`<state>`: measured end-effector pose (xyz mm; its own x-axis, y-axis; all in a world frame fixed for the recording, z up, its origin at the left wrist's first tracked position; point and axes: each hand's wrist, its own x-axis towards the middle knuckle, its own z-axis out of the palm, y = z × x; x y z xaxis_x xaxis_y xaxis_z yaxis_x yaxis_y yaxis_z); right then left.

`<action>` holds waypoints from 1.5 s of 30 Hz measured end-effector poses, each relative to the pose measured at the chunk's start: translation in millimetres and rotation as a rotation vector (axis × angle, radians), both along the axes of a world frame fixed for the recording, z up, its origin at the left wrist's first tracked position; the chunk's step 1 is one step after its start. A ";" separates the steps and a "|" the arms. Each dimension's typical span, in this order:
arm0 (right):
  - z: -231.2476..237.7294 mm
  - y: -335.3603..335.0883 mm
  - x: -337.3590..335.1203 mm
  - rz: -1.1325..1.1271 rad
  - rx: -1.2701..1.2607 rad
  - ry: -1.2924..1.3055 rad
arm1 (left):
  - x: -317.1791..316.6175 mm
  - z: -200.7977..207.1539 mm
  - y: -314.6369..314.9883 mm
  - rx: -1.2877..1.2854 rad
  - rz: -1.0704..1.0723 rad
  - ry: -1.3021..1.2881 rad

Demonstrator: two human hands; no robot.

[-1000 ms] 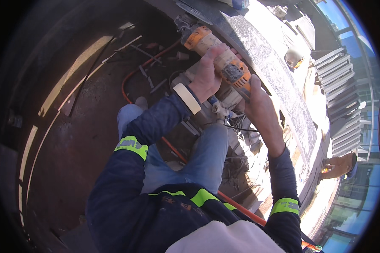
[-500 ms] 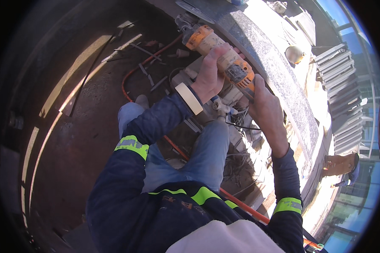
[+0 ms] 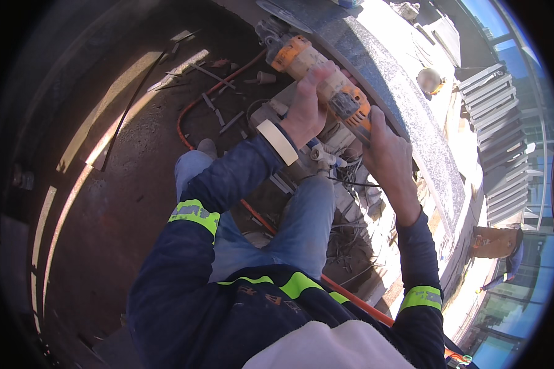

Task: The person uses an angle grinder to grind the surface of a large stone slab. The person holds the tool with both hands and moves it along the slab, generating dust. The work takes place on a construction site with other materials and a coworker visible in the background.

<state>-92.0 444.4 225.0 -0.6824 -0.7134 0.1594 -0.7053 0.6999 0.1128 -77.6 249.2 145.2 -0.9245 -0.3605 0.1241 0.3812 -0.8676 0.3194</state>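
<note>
The person crouches over a dusty floor (image 3: 123,203) and holds an orange grinder (image 3: 317,77) against the near edge of a grey stone slab (image 3: 406,123) that runs along the right of the scene. The left hand (image 3: 305,114) wraps the middle of the tool's body, fingers closed round it from the left; a roll of tape (image 3: 278,140) sits on that wrist like a bracelet. The right hand (image 3: 388,154) grips the rear of the grinder, fingers closed on the handle, thumb up along it. The tool's head points far and left, its disc at the slab's edge, though whether it touches the stone cannot be told. An orange cable (image 3: 203,101) loops across the floor among scattered scraps. The step in hand looks like working the slab's edge with the grinder; the next move would call for a steady two-handed hold and keeping the disc's angle even along the edge.
</note>
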 end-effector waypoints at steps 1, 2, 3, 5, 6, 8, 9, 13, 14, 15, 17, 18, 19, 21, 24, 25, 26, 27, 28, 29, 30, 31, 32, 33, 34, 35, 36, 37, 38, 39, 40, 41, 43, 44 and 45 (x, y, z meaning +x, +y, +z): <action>-1.1 -1.4 -0.9 0.001 0.003 0.006 | -0.9 -0.1 -1.6 0.000 0.004 -0.004; -2.1 -3.4 -1.6 0.001 0.002 0.010 | -1.7 0.0 -3.7 -0.001 0.008 -0.009; -3.0 -5.2 -1.7 -0.001 0.001 0.012 | -1.9 0.1 -5.4 -0.001 0.011 -0.013; -2.9 -7.3 -1.8 -0.005 0.008 0.012 | -2.0 0.8 -7.5 0.001 0.024 -0.030; -2.7 -8.5 -1.8 -0.007 0.011 0.011 | -2.1 1.3 -8.6 -0.001 0.031 -0.038; -2.8 -12.0 -2.2 -0.004 0.020 0.017 | -3.2 2.4 -11.4 0.034 0.019 -0.005; -2.9 -13.7 -2.4 -0.006 0.024 0.020 | -3.7 2.7 -13.0 0.048 0.016 0.022; -3.5 -20.0 -2.5 -0.027 0.043 0.026 | -6.1 2.5 -19.5 0.063 0.016 -0.004; -3.4 -21.1 -2.6 -0.023 0.043 0.024 | -6.7 2.4 -21.4 0.059 0.022 -0.004; -3.2 -23.0 -2.8 -0.021 0.041 0.020 | -7.0 2.4 -23.4 0.058 0.028 -0.018; -3.1 -26.3 -3.1 -0.030 0.053 0.018 | -8.1 3.0 -25.5 0.069 0.043 -0.009; -2.9 -28.0 -3.0 -0.037 0.054 0.017 | -8.7 3.5 -26.7 0.072 0.053 -0.007; -2.8 -29.3 -3.0 -0.033 0.051 0.019 | -8.9 4.0 -27.7 0.080 0.055 -0.015; -2.9 -32.5 -3.1 -0.023 0.038 0.020 | -9.0 4.5 -30.1 0.081 0.072 -0.017; -3.8 -36.7 -3.0 -0.024 0.044 0.037 | -9.6 5.0 -35.8 0.077 0.056 -0.044; -4.1 -37.9 -3.3 -0.023 0.044 0.039 | -9.6 4.8 -36.5 0.080 0.056 -0.037; -4.2 -39.1 -3.5 -0.021 0.044 0.041 | -9.9 4.6 -37.5 0.079 0.059 -0.040; -4.2 -40.0 -3.5 -0.020 0.044 0.044 | -10.2 4.5 -38.2 0.072 0.064 -0.040; -4.1 -40.7 -3.5 -0.017 0.040 0.043 | -10.8 4.1 -38.9 0.078 0.057 -0.037; -4.1 -41.9 -3.3 -0.013 0.036 0.041 | -11.7 3.9 -40.4 0.078 0.054 -0.033; -4.1 -43.0 -3.1 -0.010 0.032 0.040 | -12.9 3.3 -42.0 0.070 0.057 -0.017; -3.6 -44.4 -2.9 -0.006 0.032 0.038 | -14.1 2.7 -43.7 0.082 0.050 -0.029; -3.2 -45.8 -2.8 -0.001 0.031 0.036 | -15.6 1.8 -45.3 0.086 0.049 -0.028; -2.5 -47.6 -2.8 0.000 0.030 0.035 | -17.2 0.9 -47.5 0.090 0.048 -0.028; -1.9 -49.9 -2.5 0.003 0.031 0.033 | -18.6 -0.2 -50.4 0.085 0.041 -0.023; -1.5 -52.4 -2.1 0.003 0.031 0.031 | -19.3 -1.6 -53.8 0.080 0.034 -0.019; -1.1 -55.7 -1.8 0.003 0.032 0.028 | -20.4 -2.6 -57.6 0.069 0.031 -0.009; -1.0 -58.7 -1.0 0.005 0.029 0.029 | -21.7 -2.8 -60.7 0.083 0.025 -0.012; -0.3 -61.3 -0.1 0.006 0.025 0.029 | -22.9 -2.6 -63.0 0.091 0.021 -0.009; 0.7 -62.2 1.0 0.000 0.022 0.027 | -23.6 -2.4 -63.2 0.094 0.019 -0.011; 2.3 -62.3 2.9 -0.001 0.027 0.022 | -23.4 -1.8 -63.1 0.102 0.018 -0.001; 4.3 -61.1 4.3 -0.008 0.032 0.013 | -22.7 -1.2 -61.8 0.105 0.020 0.004; 7.8 -56.5 7.6 -0.017 0.031 -0.004 | -20.1 1.0 -56.9 0.118 0.010 -0.004; 9.0 -53.3 9.1 -0.020 0.026 -0.010 | -18.3 2.3 -53.3 0.129 -0.002 -0.017; 9.6 -49.1 10.4 -0.023 0.020 -0.015 | -16.0 3.4 -48.9 0.137 -0.013 -0.034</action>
